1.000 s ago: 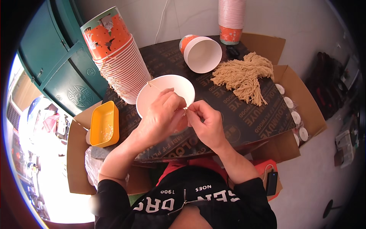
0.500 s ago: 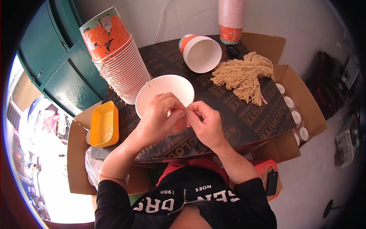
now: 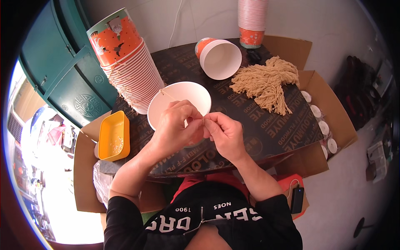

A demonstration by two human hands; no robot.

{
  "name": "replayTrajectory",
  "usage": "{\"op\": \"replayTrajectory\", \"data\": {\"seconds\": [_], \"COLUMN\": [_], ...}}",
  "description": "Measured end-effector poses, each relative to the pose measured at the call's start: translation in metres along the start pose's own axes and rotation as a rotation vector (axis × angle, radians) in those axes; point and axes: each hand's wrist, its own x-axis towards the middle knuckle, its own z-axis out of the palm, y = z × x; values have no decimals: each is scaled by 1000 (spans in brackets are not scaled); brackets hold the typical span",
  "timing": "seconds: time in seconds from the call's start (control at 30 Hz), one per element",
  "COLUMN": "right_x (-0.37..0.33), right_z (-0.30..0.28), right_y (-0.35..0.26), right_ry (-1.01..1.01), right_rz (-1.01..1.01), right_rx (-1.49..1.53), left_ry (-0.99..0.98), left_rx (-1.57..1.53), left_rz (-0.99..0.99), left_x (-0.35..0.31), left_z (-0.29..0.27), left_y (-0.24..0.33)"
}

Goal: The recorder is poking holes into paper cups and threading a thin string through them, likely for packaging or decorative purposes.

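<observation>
Both forearms are stretched forward from the bottom of the view, with dark sleeves pushed up to the elbows. The left hand [image 3: 177,127] and the right hand [image 3: 225,133] are brought together in the middle. The fingertips of both hands are pinched tight and are touching each other.

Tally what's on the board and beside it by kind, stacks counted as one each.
Stacks of paper bowls: 2, a leaning stack and an upright stack
Single paper bowls: 2, white bowl at the left hand and right hand, tipped bowl
Bundles of tan string: 1
Yellow trays: 1
Total: 6
</observation>
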Motion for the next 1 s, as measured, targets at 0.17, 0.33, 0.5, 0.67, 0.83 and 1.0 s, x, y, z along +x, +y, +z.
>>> {"op": "replayTrajectory", "data": {"seconds": [0.17, 0.33, 0.5, 0.67, 0.83, 1.0], "right_x": [0, 3, 3, 1, -1, -5], "right_z": [-4, -14, -15, -16, -15, -14], "right_y": [1, -6, -5, -7, -5, -5], "right_ry": [21, 46, 78, 111, 123, 97], "right_rz": [-109, -310, -394, -439, -441, -460], "right_rx": [-114, -346, -437, -515, -516, -508], "left_ry": [21, -49, -71, -80, -81, -108], "left_rx": [-60, -151, -114, -153, -159, -126], "left_rz": [-44, -200, -172, -175, -135, -168], "left_x": [-2, 0, -1, -2, -4, -4], "left_z": [0, -9, -10, -10, -10, -13], "left_y": [0, 7, 5, 4, 2, 5]}}
